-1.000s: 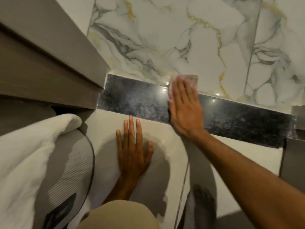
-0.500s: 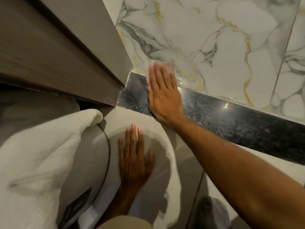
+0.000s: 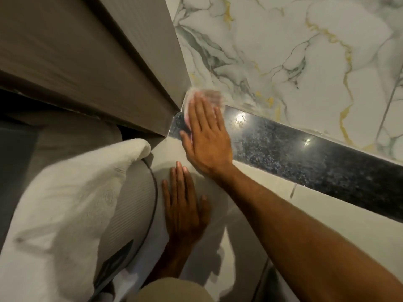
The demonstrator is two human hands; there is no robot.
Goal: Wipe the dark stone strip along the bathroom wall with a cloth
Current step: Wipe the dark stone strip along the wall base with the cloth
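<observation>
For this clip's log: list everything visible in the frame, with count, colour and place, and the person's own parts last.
dark stone strip: one, speckled black, along the wall base, centre to right
marble wall: one, white with grey and gold veins, above the strip
cloth: one, pale and blurred, under the right hand at the strip's left end
wood panel: one, grey-brown, upper left
towel: one, white, lower left
floor tiles: pale, below the strip
right hand: flat on the cloth
left hand: flat on the tiles

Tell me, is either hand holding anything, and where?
The right hand presses a pale cloth flat under its palm and fingers against the dark stone strip. The left hand holds nothing.
</observation>
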